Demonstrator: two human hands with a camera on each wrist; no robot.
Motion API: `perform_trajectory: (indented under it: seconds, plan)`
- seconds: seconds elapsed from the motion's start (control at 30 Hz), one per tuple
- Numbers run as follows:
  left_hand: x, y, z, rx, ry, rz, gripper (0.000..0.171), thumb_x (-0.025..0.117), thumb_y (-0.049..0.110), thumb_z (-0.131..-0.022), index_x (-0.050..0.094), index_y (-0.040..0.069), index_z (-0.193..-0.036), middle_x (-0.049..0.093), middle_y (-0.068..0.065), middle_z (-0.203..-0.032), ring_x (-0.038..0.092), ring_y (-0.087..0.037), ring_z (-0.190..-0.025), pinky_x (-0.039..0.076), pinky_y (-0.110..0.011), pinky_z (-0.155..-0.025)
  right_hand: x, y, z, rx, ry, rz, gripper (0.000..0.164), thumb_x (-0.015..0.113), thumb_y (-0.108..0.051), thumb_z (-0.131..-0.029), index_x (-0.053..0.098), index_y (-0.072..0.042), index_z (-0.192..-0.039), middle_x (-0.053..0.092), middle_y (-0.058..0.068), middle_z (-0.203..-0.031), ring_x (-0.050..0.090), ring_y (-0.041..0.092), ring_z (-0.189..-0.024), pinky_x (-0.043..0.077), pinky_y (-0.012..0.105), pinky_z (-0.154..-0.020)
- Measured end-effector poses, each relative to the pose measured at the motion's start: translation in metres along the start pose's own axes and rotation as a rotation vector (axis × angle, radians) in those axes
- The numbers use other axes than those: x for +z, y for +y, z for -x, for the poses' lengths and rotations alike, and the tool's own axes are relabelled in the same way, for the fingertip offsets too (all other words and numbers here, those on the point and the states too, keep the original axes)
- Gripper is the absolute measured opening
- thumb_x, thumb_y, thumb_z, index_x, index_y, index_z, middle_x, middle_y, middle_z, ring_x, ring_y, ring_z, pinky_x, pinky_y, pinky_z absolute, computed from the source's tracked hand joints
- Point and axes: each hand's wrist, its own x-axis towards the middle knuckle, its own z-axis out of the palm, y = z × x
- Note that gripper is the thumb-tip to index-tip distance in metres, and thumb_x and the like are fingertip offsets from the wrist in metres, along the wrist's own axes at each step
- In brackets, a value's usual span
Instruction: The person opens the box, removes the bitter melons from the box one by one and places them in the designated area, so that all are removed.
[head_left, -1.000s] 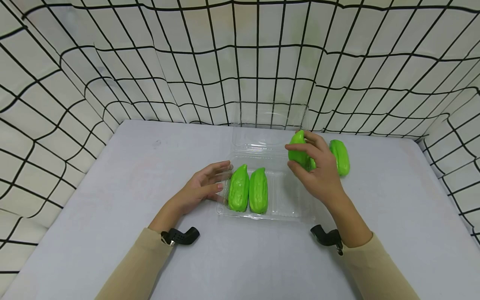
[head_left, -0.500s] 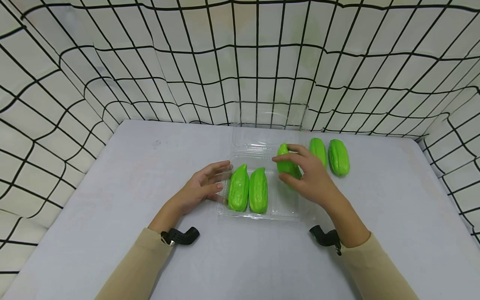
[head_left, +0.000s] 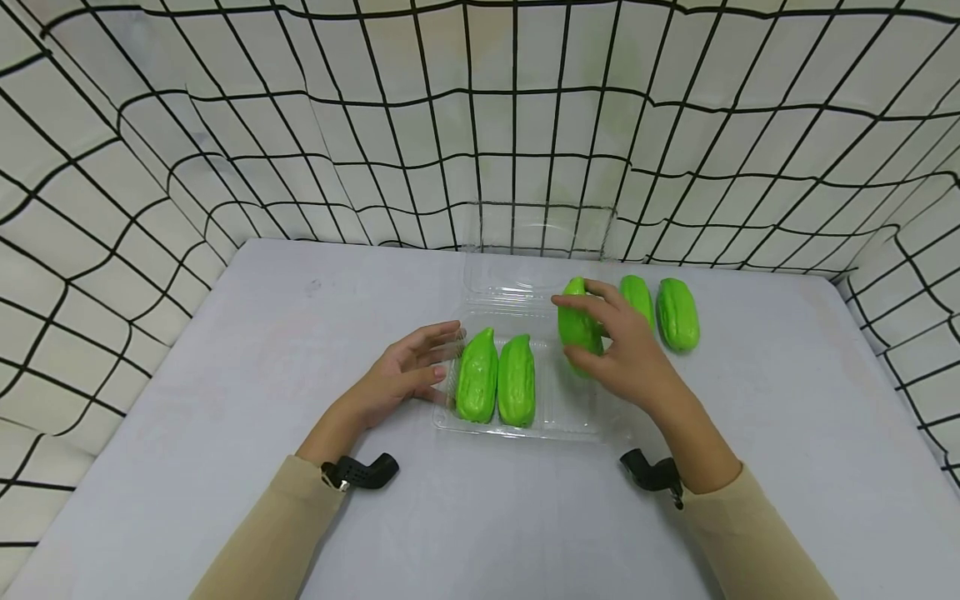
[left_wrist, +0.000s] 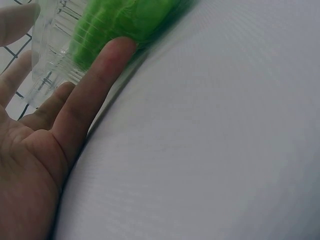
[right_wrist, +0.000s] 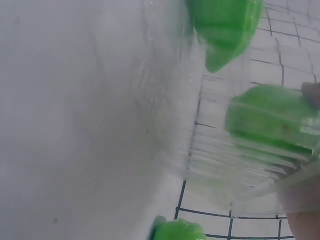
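Note:
In the head view, a clear plastic clamshell box (head_left: 562,433) lies open at the middle of the table. Two bright green, ridged gourd-like vegetables (head_left: 477,379) lie side by side in its left part. My left hand (head_left: 397,375) rests at the box's left side, fingers extended along the wall; one finger (left_wrist: 95,85) shows against it in the left wrist view. Over the right part, my right hand (head_left: 630,354) holds a third green gourd (head_left: 576,323) between thumb and fingers, tip pointing away from me. The right wrist view shows this gourd (right_wrist: 270,120) through clear plastic.
Two more green gourds (head_left: 678,315) lie on the white tabletop (head_left: 480,517) behind and right of the right hand. The box's raised clear lid (head_left: 543,233) stands near the back edge. Black grid netting (head_left: 517,125) over white surrounds the table at back and sides.
My right hand has carried its gourd left and toward me over the box, then slightly back and right. The gourds behind it show more fully. The left hand has stayed put.

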Motion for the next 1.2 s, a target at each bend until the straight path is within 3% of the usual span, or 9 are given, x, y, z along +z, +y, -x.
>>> perform_trajectory:
  seconds: [0.2,0.27,0.4,0.53,0.67,0.87,1.0,1.2]
  plan:
    - [0.0,0.0,0.0,0.002,-0.001,0.0,0.063,0.056,0.005,-0.097,0.033,0.012,-0.155,0.032,-0.01,-0.16,0.034,-0.035,-0.146,0.06,-0.047,-0.081,-0.008,0.002,0.0,-0.007,0.055,-0.077,0.068,0.076,-0.011,-0.084,0.052,-0.028,-0.146,0.05,0.01,-0.133,0.053,0.022,-0.113,0.057,0.052,-0.089]
    - [0.0,-0.001,0.0,0.001,-0.001,-0.002,0.063,0.056,0.006,-0.097,0.033,0.012,-0.155,0.032,-0.01,-0.16,0.034,-0.035,-0.146,0.06,-0.047,-0.081,-0.013,0.002,0.0,-0.005,0.06,-0.078,0.071,0.076,-0.012,-0.085,0.049,-0.03,-0.148,0.051,0.009,-0.135,0.056,0.023,-0.11,0.059,0.049,-0.085]
    - [0.0,-0.001,0.0,0.003,-0.006,0.001,0.063,0.056,0.006,-0.098,0.032,0.012,-0.155,0.031,-0.01,-0.161,0.033,-0.035,-0.147,0.06,-0.048,-0.082,-0.025,0.002,0.001,0.025,0.056,-0.102,0.075,0.077,-0.011,-0.086,0.044,-0.028,-0.151,0.051,0.006,-0.144,0.063,0.03,-0.109,0.061,0.045,-0.08]
    - [0.0,-0.001,0.0,0.001,-0.007,0.008,0.063,0.056,0.006,-0.098,0.032,0.012,-0.155,0.031,-0.009,-0.161,0.032,-0.034,-0.147,0.06,-0.049,-0.082,-0.038,-0.001,0.004,0.078,0.069,-0.101,0.072,0.077,-0.012,-0.086,0.044,-0.026,-0.149,0.054,0.008,-0.135,0.066,0.034,-0.107,0.06,0.041,-0.08]
    - [0.0,0.0,0.001,0.0,-0.008,0.007,0.063,0.056,0.006,-0.098,0.032,0.012,-0.156,0.031,-0.009,-0.161,0.032,-0.034,-0.147,0.06,-0.049,-0.082,-0.048,-0.001,0.005,0.099,0.088,-0.057,0.068,0.077,-0.015,-0.086,0.046,-0.025,-0.146,0.057,0.008,-0.127,0.066,0.032,-0.104,0.06,0.03,-0.077]
    - [-0.001,0.0,0.002,0.001,-0.008,0.001,0.063,0.055,0.006,-0.098,0.033,0.013,-0.155,0.031,-0.01,-0.161,0.032,-0.034,-0.147,0.06,-0.047,-0.082,-0.056,0.004,0.005,0.108,0.139,-0.025,0.064,0.079,-0.014,-0.085,0.054,-0.031,-0.141,0.054,0.001,-0.13,0.067,0.029,-0.1,0.057,0.016,-0.073]
    - [-0.001,0.0,0.002,0.001,-0.004,-0.008,0.062,0.056,0.006,-0.098,0.033,0.014,-0.155,0.03,-0.01,-0.161,0.033,-0.034,-0.147,0.06,-0.047,-0.082,-0.059,0.003,0.006,0.121,0.172,-0.021,0.064,0.078,-0.014,-0.086,0.055,-0.036,-0.141,0.054,0.001,-0.131,0.068,0.03,-0.101,0.054,0.011,-0.073]
    - [-0.001,-0.001,0.001,0.008,-0.013,0.006,0.063,0.056,0.006,-0.098,0.032,0.012,-0.156,0.03,-0.01,-0.161,0.032,-0.035,-0.147,0.06,-0.048,-0.081,-0.064,-0.001,0.01,0.16,0.182,-0.054,0.06,0.075,-0.015,-0.088,0.054,-0.032,-0.142,0.055,-0.003,-0.136,0.065,0.025,-0.111,0.055,0.012,-0.076]
